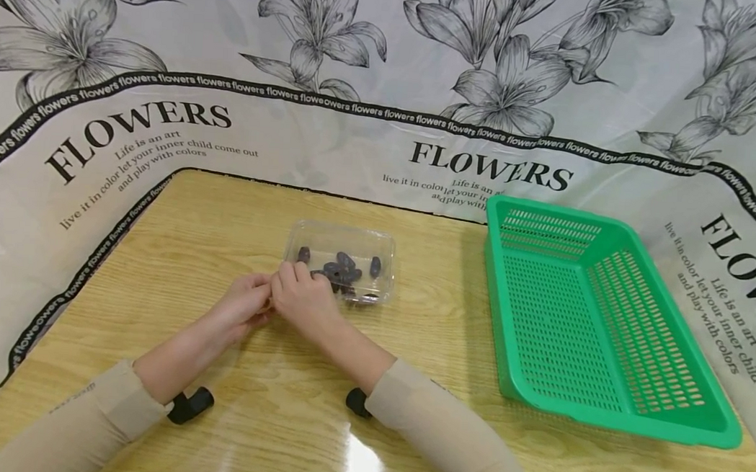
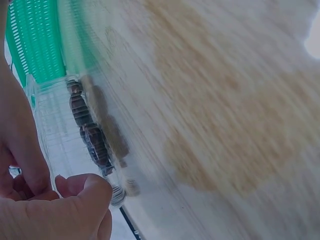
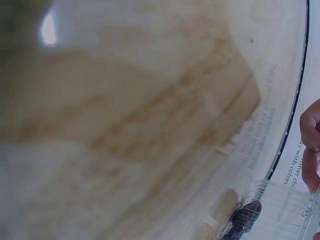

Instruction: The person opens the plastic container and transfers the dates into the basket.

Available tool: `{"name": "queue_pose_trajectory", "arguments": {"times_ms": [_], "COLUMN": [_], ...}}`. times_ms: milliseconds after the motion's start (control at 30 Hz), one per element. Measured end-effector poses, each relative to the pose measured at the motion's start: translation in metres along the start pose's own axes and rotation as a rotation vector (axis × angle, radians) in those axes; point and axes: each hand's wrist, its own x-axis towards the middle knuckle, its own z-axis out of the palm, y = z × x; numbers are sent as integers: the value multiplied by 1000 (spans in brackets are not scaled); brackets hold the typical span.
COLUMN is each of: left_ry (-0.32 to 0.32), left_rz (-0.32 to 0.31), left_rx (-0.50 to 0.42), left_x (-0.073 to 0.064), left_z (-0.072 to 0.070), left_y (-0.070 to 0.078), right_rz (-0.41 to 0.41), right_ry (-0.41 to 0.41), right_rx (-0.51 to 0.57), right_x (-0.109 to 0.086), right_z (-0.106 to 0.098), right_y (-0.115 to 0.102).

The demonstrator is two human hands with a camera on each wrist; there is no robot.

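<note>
A clear plastic box [image 1: 380, 247] with several dark oval fruits [image 1: 343, 270] inside stands on the wooden table. At its near left corner my two hands meet, fingertips close together. My right hand [image 1: 305, 300] reaches over that corner with bent fingers and grips the edge. From the left side my left hand [image 1: 246, 307] pinches at the same corner. In the left wrist view, the left thumb and curled forefinger [image 2: 95, 192] lie against the end of the box [image 2: 52, 120]. The right fingertips are partly hidden there. In the right wrist view, fingers [image 3: 311, 165] touch the box rim.
A green perforated basket [image 1: 580, 335] stands on the right side of the table [image 1: 263, 417]. A white cloth [image 1: 331, 146] printed with flowers hangs behind and along both sides. Black pieces [image 1: 192, 405] show under the sleeves at both wrists.
</note>
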Motion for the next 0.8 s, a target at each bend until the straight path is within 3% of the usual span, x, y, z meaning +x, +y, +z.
{"name": "queue_pose_trajectory", "arguments": {"times_ms": [500, 800], "left_ry": [-25, -69], "left_rz": [22, 69], "left_rx": [-35, -50], "left_x": [3, 5], "left_z": [2, -7], "left_y": [0, -3], "right_rz": [-13, -166], "right_ry": [-6, 23], "right_rx": [-12, -56], "right_x": [1, 14], "right_z": [-4, -13], "right_y": [6, 14]}}
